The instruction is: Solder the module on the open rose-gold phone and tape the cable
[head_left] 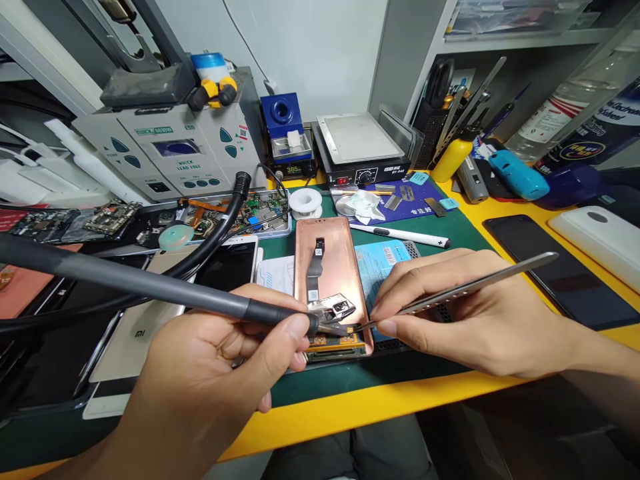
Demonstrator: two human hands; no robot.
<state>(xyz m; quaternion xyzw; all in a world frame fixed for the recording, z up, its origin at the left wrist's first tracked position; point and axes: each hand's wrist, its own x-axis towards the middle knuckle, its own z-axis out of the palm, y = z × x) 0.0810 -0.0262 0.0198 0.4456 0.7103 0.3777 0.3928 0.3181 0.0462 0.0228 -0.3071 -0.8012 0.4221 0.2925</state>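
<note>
A copper-coloured phone screen panel (333,257) lies on the green mat, with a dark flex cable (315,270) and an orange flex strip (335,345) at its near end. My left hand (215,367) is closed round a black soldering iron (200,290), whose tip is over the orange strip. My right hand (465,313) pinches metal tweezers (465,287); their points meet the same area from the right, close to the iron tip. A folded silvery piece (340,307) sits just above that spot. Whether the tips touch the part is too small to tell.
Behind stand a grey rework station (173,143), a blue iron holder (283,117) and a heating plate (357,140). A solder spool (305,202) and white pen (403,235) lie beyond the panel. Phones (135,327) are at the left, a black phone (565,273) at the right.
</note>
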